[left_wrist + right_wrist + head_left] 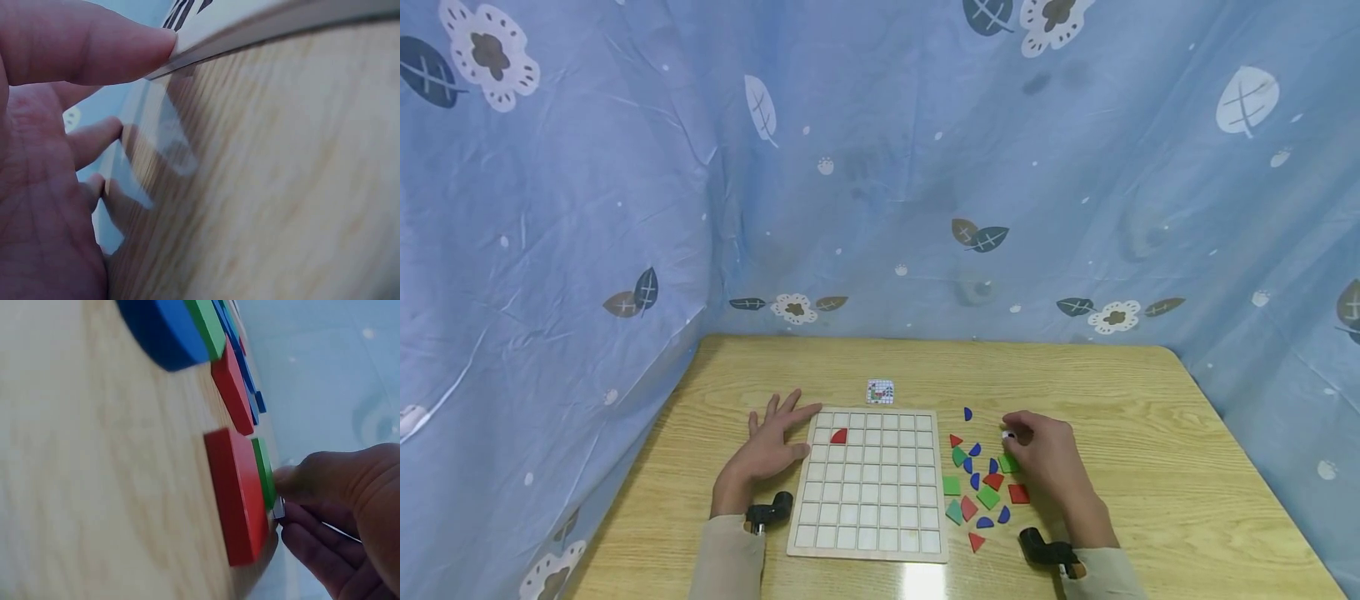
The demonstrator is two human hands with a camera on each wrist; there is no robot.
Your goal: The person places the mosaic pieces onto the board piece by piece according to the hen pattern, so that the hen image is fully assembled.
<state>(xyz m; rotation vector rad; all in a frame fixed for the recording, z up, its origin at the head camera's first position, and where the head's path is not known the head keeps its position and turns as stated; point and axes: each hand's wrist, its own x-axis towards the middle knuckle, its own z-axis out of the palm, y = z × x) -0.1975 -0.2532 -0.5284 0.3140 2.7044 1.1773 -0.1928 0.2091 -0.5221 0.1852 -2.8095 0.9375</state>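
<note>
A pale wooden grid board [868, 553] lies flat on the table, with one red quarter-circle piece [839, 436] in a cell of its upper left. My left hand [770, 448] is at the board's left side, fingers spread; in the left wrist view its thumb [125, 47] touches the board's edge. To the right of the board, my right hand [1051, 457] pinches a small white piece with a dark mark [1007, 434] between thumb and fingers. Close by it lie a green square [1007, 464] and a red square [1019, 494]. The fingers partly hide the white piece.
Several loose blue half-circles [985, 522], red pieces [976, 542] and green pieces [951, 486] are scattered between board and right hand. A small printed pattern card [880, 392] lies beyond the board. A blue patterned curtain [880, 183] hangs behind the table.
</note>
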